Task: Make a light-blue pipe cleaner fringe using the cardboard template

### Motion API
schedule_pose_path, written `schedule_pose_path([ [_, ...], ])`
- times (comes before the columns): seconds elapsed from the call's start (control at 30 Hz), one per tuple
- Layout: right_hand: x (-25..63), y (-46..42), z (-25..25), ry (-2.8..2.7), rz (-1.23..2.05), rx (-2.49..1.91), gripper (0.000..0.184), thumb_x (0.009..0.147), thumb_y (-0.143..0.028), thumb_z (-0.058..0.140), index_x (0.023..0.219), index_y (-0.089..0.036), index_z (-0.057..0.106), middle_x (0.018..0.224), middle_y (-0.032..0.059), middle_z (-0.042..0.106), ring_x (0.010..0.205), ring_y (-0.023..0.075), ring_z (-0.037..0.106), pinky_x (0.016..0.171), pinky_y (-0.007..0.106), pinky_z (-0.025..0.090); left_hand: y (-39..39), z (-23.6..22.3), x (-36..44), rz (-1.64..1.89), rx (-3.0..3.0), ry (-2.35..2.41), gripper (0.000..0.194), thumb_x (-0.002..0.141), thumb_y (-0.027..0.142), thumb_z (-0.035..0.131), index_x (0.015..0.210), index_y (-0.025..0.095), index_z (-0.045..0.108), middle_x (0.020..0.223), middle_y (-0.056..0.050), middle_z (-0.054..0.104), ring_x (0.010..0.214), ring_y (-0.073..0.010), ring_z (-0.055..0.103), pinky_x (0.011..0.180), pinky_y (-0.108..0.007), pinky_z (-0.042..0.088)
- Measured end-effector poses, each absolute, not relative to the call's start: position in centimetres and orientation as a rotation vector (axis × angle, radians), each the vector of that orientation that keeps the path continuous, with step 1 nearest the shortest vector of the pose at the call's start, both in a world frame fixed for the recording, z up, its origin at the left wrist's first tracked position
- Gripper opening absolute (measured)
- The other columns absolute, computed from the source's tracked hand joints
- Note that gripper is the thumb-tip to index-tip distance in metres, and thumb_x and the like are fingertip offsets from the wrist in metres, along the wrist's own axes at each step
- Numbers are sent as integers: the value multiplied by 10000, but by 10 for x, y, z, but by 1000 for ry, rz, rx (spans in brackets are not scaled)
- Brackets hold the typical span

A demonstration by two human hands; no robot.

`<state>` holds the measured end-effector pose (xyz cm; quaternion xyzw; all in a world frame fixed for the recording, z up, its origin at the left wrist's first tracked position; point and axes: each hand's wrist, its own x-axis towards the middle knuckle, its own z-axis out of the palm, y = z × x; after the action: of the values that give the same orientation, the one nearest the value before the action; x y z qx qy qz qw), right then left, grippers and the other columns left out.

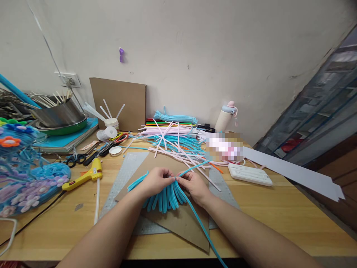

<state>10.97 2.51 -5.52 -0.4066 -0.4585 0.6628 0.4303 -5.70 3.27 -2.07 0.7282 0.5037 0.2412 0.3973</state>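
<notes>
Both my hands meet over the middle of the work area, fingertips pinched close together. My left hand (158, 181) is closed on a row of looped blue pipe cleaners (164, 201), whose bent ends hang below it. My right hand (192, 186) pinches a long blue pipe cleaner (199, 217) at the row's right end. One end of that strand rises to the upper right, and the other runs down past the table's front edge. Beneath the hands lies a piece of brown cardboard (192, 227) on a grey cutting mat (117, 190).
Loose pink and blue pipe cleaners (173, 139) pile up behind the hands. To the left lie a yellow glue gun (83, 176), scissors (75, 158) and a blue flowered craft piece (36, 186). A white power strip (249, 175) and a bottle (224, 118) stand right.
</notes>
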Motion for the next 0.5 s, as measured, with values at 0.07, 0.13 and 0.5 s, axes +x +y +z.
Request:
schedule_pose_path([
  [0.07,111,25,-54,-1221,1620,-1017,328,594,-416,717,745,-150,598,632,-13,590,573,117,521,568,249,387,33,-22,-57,601,1860,1274,253,735,369,498,745,152,628,607,26,555,566,-113,459,493,-199,315],
  [0.13,112,26,-54,-1294,1567,-1022,313,616,-412,699,743,-148,590,646,-10,585,600,122,524,605,260,398,33,-24,-57,593,1887,1276,246,738,359,493,746,155,631,617,22,574,573,-117,474,504,-202,329],
  [0.5,101,29,-62,-1384,1345,-1097,213,664,-352,629,726,-166,545,664,-1,546,625,137,504,611,271,401,35,-28,-54,622,1913,1348,211,713,329,518,720,155,637,653,-4,626,628,-152,525,562,-235,351],
])
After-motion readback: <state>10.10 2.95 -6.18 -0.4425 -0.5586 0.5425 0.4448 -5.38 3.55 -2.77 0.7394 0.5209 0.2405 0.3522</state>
